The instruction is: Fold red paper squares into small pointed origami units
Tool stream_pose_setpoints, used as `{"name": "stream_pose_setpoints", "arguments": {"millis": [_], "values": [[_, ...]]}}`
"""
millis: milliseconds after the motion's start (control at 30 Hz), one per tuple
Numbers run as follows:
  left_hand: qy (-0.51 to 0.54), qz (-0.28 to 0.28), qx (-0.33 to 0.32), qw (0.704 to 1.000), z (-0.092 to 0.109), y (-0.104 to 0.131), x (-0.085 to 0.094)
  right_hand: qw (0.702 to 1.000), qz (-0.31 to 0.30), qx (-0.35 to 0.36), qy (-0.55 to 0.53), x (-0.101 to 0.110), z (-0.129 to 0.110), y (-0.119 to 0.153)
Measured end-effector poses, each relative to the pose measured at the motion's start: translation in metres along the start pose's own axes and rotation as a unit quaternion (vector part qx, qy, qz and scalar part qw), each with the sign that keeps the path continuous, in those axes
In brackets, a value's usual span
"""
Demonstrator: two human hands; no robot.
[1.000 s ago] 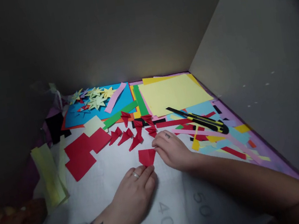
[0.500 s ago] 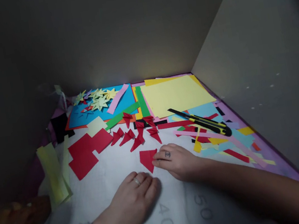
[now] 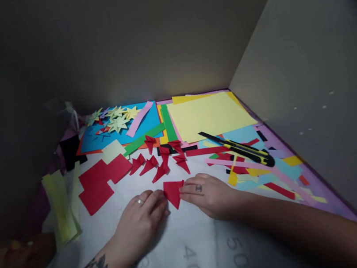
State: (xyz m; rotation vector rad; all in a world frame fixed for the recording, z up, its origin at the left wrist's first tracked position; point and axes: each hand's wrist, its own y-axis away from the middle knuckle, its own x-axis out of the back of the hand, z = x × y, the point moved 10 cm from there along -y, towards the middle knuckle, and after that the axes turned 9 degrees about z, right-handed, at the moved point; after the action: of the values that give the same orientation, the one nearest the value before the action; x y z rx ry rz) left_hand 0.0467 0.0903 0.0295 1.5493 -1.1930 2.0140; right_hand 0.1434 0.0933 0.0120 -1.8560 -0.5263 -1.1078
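A piece of red paper (image 3: 172, 194), folded to a point at its near end, lies flat on the white surface between my hands. My right hand (image 3: 212, 197) has its fingers pressed together on the paper's right edge. At the left edge, the curled fingers of my left hand (image 3: 146, 217) close in against the paper; their tips are partly hidden. Just beyond lie several small folded red paper pieces (image 3: 161, 171). Flat red paper squares (image 3: 97, 193) rest to the left of these.
Paper stars (image 3: 118, 123) lie on a blue sheet (image 3: 92, 140) at the back left. Yellow sheets (image 3: 211, 113) are stacked at the back right. A utility knife (image 3: 246, 150) lies over coloured paper scraps (image 3: 281, 190). Pale yellow strips (image 3: 60, 205) lie at the left.
My left hand has moved left and away from me to the paper's left edge. My right hand stays on the right edge. The view has shifted slightly.
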Motion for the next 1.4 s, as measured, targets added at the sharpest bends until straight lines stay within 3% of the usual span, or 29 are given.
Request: {"name": "stream_pose_setpoints", "arguments": {"millis": [200, 500, 600, 767, 1000, 1233, 1400], "values": [[0.013, 0.019, -0.047, 0.999, 0.007, -0.001, 0.002, 1.0, -0.019, -0.022, -0.007, -0.004, 0.005, 0.002], [0.064, 0.03, -0.085, 0.994, 0.012, -0.004, 0.004, 0.986, -0.125, -0.101, -0.036, -0.014, 0.017, 0.0], [0.097, 0.03, -0.065, 0.993, 0.008, -0.001, 0.0, 0.981, -0.151, -0.118, -0.043, -0.014, 0.018, -0.003], [0.172, 0.029, 0.035, 0.984, -0.011, 0.004, -0.012, 0.979, -0.168, -0.112, -0.039, -0.015, 0.017, -0.004], [0.211, 0.02, 0.084, 0.974, -0.017, -0.006, -0.014, 0.99, -0.13, -0.035, -0.033, -0.016, 0.006, 0.001], [0.241, -0.058, 0.174, 0.953, -0.029, -0.022, -0.027, 0.998, -0.056, 0.029, -0.024, -0.011, -0.005, 0.003], [0.209, -0.076, 0.2, 0.954, -0.033, -0.031, -0.032, 0.999, -0.019, 0.042, -0.008, -0.003, -0.007, 0.005]]}}
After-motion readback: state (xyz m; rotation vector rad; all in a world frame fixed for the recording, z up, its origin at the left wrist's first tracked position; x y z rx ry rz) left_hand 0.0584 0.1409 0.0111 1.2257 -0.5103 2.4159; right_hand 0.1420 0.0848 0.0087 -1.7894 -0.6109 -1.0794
